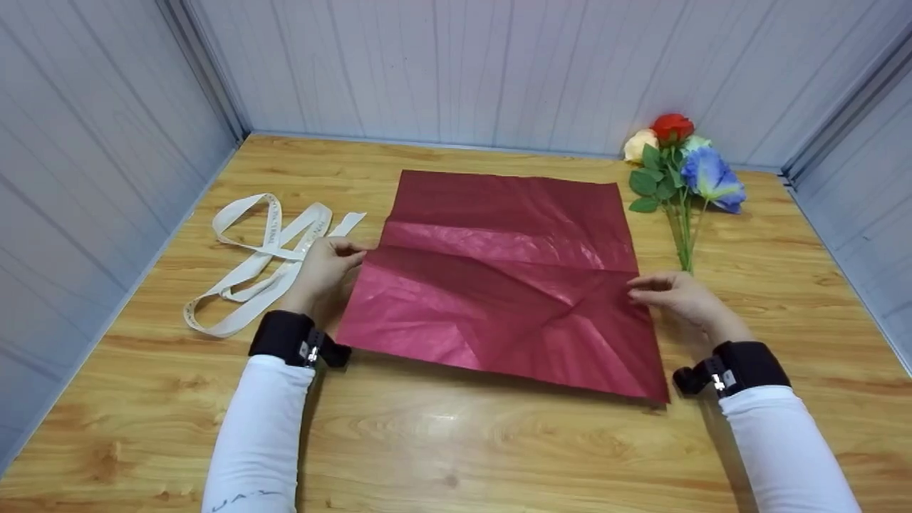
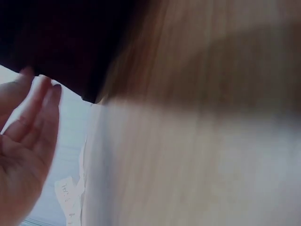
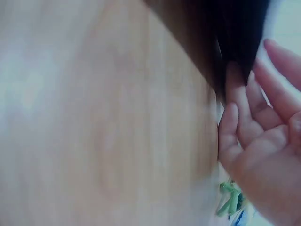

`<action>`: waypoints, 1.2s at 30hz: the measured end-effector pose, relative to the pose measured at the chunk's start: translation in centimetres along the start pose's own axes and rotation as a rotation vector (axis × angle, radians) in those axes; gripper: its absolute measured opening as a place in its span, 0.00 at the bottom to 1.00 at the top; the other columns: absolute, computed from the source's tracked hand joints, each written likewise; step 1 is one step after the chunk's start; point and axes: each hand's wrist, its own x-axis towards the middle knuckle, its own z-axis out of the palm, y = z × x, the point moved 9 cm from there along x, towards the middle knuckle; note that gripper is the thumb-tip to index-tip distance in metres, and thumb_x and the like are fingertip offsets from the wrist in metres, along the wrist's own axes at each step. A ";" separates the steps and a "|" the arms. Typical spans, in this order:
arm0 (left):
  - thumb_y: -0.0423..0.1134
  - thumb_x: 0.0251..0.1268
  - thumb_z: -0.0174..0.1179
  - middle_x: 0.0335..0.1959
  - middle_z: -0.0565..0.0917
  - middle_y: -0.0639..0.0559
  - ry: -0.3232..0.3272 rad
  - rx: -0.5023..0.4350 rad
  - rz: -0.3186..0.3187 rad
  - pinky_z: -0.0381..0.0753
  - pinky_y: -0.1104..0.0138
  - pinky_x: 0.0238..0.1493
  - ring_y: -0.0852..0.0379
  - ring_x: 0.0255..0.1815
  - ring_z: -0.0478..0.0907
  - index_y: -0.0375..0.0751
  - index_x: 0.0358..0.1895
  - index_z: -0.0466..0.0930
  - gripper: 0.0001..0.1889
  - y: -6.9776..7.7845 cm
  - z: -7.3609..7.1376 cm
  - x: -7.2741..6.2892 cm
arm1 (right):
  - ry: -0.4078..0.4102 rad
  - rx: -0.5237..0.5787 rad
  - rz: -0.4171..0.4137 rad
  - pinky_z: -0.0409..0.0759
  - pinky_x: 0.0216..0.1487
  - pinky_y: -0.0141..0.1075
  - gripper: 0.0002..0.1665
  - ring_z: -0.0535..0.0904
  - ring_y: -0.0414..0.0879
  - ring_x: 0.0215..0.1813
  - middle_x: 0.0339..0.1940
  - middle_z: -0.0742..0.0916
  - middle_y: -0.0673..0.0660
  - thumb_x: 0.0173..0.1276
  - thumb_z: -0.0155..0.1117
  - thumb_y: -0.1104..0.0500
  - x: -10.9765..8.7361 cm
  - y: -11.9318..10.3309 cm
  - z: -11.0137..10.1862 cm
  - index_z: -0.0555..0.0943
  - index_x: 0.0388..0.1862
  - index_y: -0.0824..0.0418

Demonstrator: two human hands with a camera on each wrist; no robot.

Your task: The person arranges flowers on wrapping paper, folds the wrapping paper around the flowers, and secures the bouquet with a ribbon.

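Note:
A dark red sheet of wrapping paper [image 1: 491, 313] spans the space between my hands, with a crease running across its middle. Its near part looks raised off the table, and its far part lies toward the wall. At the left end of the crease, my left hand [image 1: 328, 271] pinches the paper's edge between thumb and fingers. On the opposite side my right hand [image 1: 687, 303] pinches the right edge. Both wrist views show the paper dark, in shadow; in the right wrist view, fingers [image 3: 235, 89] lie on either side of its edge.
White printed ribbon [image 1: 249, 267] lies in loose loops left of the paper. Artificial flowers [image 1: 673, 167] in red, cream and blue lie at the back right, green stems pointing toward me. Pale panel walls [image 1: 456, 71] enclose the wooden table [image 1: 456, 456] behind and on both sides.

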 end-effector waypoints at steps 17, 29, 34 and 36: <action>0.36 0.72 0.47 0.55 0.76 0.29 -0.262 0.168 -0.096 0.65 0.52 0.64 0.39 0.60 0.70 0.24 0.56 0.72 0.19 1.0 3.4 -0.6 | 0.040 -0.362 -0.079 0.71 0.34 0.27 0.20 0.73 0.35 0.29 0.28 0.81 0.50 0.60 0.68 0.59 0.4 -1.2 0.8 0.82 0.47 0.71; 0.50 0.64 0.59 0.72 0.57 0.34 -0.656 0.509 0.072 0.59 0.42 0.66 0.37 0.72 0.54 0.48 0.72 0.61 0.34 6.1 10.1 -6.0 | 0.070 -0.569 -0.245 0.75 0.42 0.43 0.19 0.77 0.51 0.36 0.32 0.82 0.60 0.55 0.73 0.61 0.3 -3.3 2.0 0.81 0.43 0.69; 0.56 0.61 0.59 0.76 0.44 0.35 -0.841 0.695 0.029 0.51 0.37 0.67 0.33 0.75 0.38 0.60 0.72 0.59 0.36 6.2 13.2 -9.0 | 0.030 -0.593 -0.343 0.68 0.61 0.57 0.30 0.70 0.67 0.61 0.58 0.75 0.71 0.56 0.69 0.66 0.1 -4.1 2.8 0.74 0.59 0.70; 0.58 0.61 0.59 0.76 0.44 0.36 -0.877 0.760 0.002 0.51 0.36 0.66 0.34 0.76 0.38 0.62 0.72 0.58 0.35 6.1 13.9 -9.7 | -0.008 -0.595 -0.350 0.64 0.63 0.60 0.33 0.64 0.70 0.66 0.66 0.69 0.72 0.58 0.67 0.67 0.1 -4.0 3.1 0.70 0.64 0.69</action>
